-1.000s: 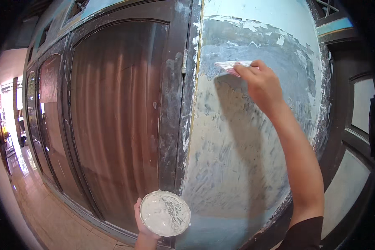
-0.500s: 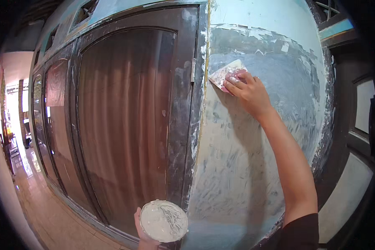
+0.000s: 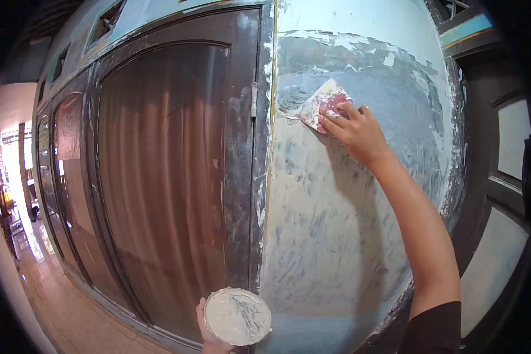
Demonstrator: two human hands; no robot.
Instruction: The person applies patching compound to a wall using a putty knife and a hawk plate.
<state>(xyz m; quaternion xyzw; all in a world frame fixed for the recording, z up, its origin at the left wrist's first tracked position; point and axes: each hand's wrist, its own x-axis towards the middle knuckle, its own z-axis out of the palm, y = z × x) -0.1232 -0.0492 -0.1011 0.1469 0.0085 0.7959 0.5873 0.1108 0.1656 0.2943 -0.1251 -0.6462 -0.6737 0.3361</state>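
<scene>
My right hand (image 3: 354, 130) grips a pink putty scraper (image 3: 318, 103), smeared with white filler, its flat blade against the patched grey wall (image 3: 318, 206). Wet streaks of filler (image 3: 286, 106) show on the wall just left of the blade, beside the door frame. At the bottom, my left hand (image 3: 208, 336) holds a round container (image 3: 237, 315) of pale filler with a marked surface. Its fingers are mostly hidden under and behind the container.
A dark wooden door (image 3: 159, 177) with curtained glass panels takes up the left. A second dark panelled door (image 3: 481, 147) is at the right. A bright corridor with a tiled floor (image 3: 59, 295) runs along the far left. Pale paint tops the wall.
Since a second ago my right hand has come lower, turning the scraper so its face lies along the wall. Fresh streaks now appear left of the blade. The container has sunk slightly in view.
</scene>
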